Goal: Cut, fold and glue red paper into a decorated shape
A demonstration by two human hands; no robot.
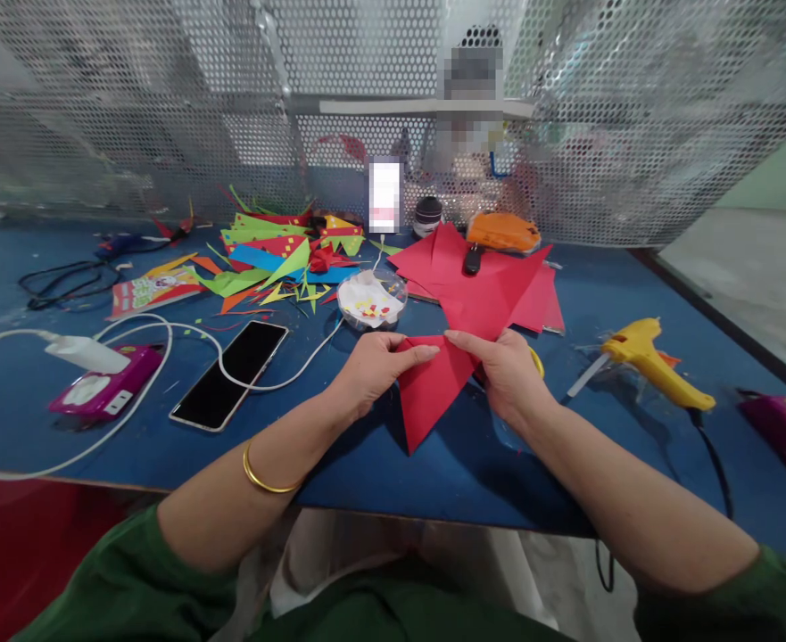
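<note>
A red sheet of paper (436,392), folded to a point at the bottom, is held up between my two hands above the blue table's front half. My left hand (374,367) pinches its upper left edge, thumb lying on the near face. On the right side my right hand (509,370) grips it the same way, thumb on top near the fold. Part of the red paper stretches up behind the right thumb toward a stack of red sheets (426,263). Something with a yellow ring handle (538,361) is partly hidden behind my right hand.
A yellow glue gun (653,361) lies to the right, its cord hanging over the edge. Left are a black-screened phone (232,374), a purple power strip (108,383) and a white cable. Behind stand a clear bowl (402,299) of paper bits, colourful paper strips (265,259) and a perforated metal screen (165,116).
</note>
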